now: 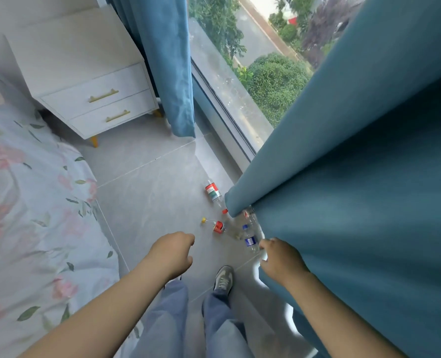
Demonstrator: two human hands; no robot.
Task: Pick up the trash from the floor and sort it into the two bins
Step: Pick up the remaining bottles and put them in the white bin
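Both hands reach forward above the floor [149, 202]. The left hand [173, 254] has loosely curled fingers and holds nothing. The right hand [281, 259] is at the curtain [356, 202] edge; I cannot tell whether it grips the cloth. Just beyond lie the blue-label bottle [250, 240] and yellow-cap bottle [218, 226], with the green-label bottle [213, 191] farther off. No bin shows. This looks like the approach to a pick-up, so the next move calls for bending down to the nearest bottle.

Grey tiled floor [147, 192] runs between a bed [20, 202] with a floral cover and a tall window [253, 47] showing daylight and green shrubs. Blue curtains [356, 164] hang at both sides. A white nightstand [85, 73] with gold handles stands beside the bed.
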